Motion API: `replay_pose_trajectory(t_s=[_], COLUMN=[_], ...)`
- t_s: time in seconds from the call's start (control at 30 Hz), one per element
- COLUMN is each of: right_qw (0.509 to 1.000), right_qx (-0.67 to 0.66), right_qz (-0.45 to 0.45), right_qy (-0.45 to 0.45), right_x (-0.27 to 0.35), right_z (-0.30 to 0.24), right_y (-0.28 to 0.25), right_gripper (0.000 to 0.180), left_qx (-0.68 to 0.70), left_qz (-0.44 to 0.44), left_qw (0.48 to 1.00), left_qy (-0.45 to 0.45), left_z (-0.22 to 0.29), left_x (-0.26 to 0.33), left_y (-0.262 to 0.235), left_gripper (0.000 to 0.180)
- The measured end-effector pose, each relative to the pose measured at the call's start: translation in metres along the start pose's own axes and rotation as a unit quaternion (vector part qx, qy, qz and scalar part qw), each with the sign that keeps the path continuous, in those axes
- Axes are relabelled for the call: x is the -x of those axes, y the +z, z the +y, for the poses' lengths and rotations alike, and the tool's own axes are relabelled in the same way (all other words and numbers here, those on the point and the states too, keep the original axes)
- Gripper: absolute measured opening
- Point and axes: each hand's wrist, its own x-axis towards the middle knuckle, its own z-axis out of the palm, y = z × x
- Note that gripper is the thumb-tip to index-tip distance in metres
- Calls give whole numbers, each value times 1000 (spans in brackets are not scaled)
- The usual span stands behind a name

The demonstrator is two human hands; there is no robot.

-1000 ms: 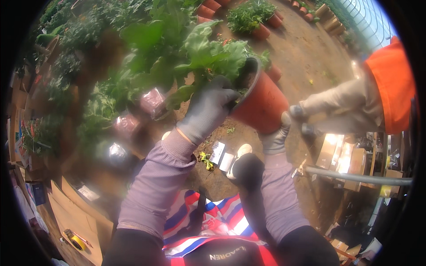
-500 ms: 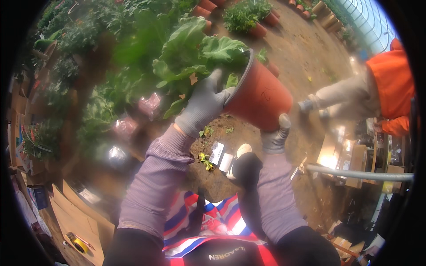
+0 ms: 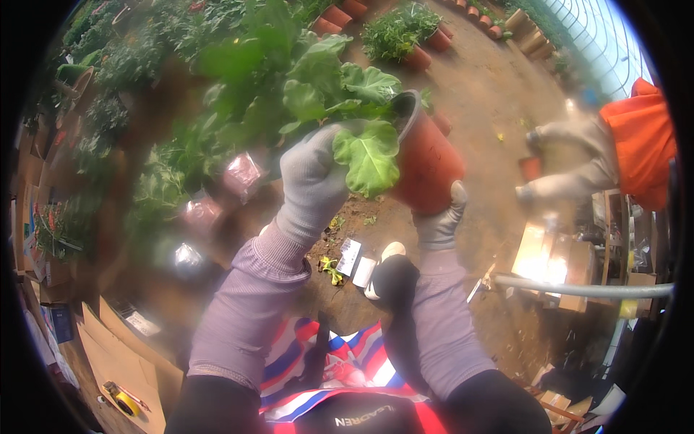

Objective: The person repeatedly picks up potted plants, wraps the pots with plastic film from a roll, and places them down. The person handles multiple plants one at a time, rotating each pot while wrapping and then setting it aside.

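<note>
Terracotta-coloured plastic pot (image 3: 426, 163) of leafy green plant (image 3: 325, 94), tipped at about 1 o'clock in mid-air, wants the left hand (image 3: 314, 181) closed at its rim and the right hand (image 3: 439, 220) gripping underneath, so soil stays put

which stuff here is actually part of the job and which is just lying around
In hand: terracotta pot tipped sideways, its leafy plant, left hand, right hand.

Lying about: white tags on soil, tape measure, cardboard, metal pipe.
</note>
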Motion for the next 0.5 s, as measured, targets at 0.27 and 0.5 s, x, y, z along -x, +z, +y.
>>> replay_pose_trajectory(t_s=[0.27, 0.5], right_qw=[997, 998], right_qx=[-64, -43], right_qz=[30, 20], right_qy=[0, -29], right_x=[-10, -13], right_z=[-22, -20], right_y=[-3, -17], right_gripper=[80, 84], left_qx=[-287, 7], left_qz=[-363, -50], left_qw=[885, 971], left_qy=[-47, -234], left_z=[6, -9], left_x=[25, 18], left_y=[-32, -6], left_gripper=[29, 38])
